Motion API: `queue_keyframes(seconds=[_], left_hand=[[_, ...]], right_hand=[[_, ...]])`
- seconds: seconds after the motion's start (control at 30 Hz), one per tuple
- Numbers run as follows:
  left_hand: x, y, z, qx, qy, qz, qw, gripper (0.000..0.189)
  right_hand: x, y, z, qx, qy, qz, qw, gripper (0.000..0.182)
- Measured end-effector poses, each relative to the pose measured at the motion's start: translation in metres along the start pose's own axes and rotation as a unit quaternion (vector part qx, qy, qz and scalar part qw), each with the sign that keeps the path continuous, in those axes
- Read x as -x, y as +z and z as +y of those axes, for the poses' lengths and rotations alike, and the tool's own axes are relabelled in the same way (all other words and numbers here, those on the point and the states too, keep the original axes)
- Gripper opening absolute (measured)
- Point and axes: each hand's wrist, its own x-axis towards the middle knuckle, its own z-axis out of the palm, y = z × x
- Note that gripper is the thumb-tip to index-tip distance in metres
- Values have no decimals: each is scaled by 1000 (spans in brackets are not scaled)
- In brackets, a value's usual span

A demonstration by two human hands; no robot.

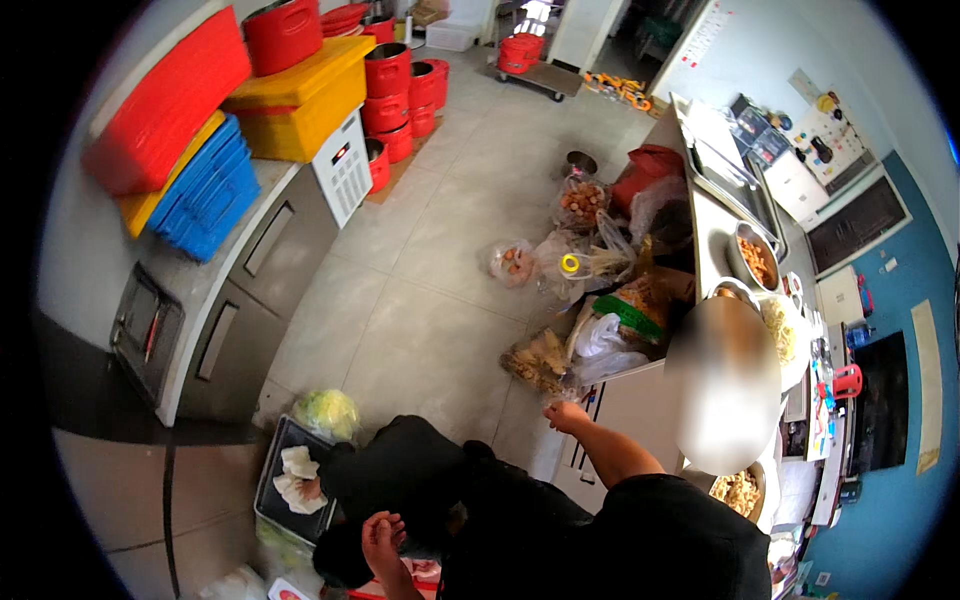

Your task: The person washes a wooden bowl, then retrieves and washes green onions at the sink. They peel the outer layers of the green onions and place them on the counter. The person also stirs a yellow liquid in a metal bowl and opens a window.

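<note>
My right hand (566, 416) reaches out on the right, closed on the gathered top of a clear plastic bag (536, 364) with brown dried-looking food inside. The bag hangs or rests beside the white cabinet. My left hand (382, 532), at the bottom, has loosely curled fingers and nothing visible in it. Left of it, another person in black bends low, a hand on white cloths (300, 491) in a dark tray (262, 480). Nearer the counter lie a white plastic bag (600, 337), a green-banded bag (628, 316) and a clear bag of round orange-brown food (583, 201).
On the right counter (705, 225) stand metal bowls of food (754, 262); a blurred oval hides part of it. A cabbage (328, 415) lies beside the tray. Red containers (386, 109) are stacked along the left, and a wheeled platform (544, 77) is farther back.
</note>
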Motion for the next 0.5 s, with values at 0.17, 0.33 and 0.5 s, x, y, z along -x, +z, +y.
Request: queue_keyframes(seconds=[0.17, 0.33, 0.5], left_hand=[[-45, 54, -7, -2, -32, -46, 998, 21], [-57, 125, 24, -4, 33, -151, 988, 18], [-105, 202, 40, -42, 5, -152, 987, 17]], right_hand=[[8, -26, 17, -3, -42, 17, 999, 48], [3, -35, 56, 2, -5, -12, 1000, 53], [-45, -54, 101, -20, 10, -50, 999, 49]])
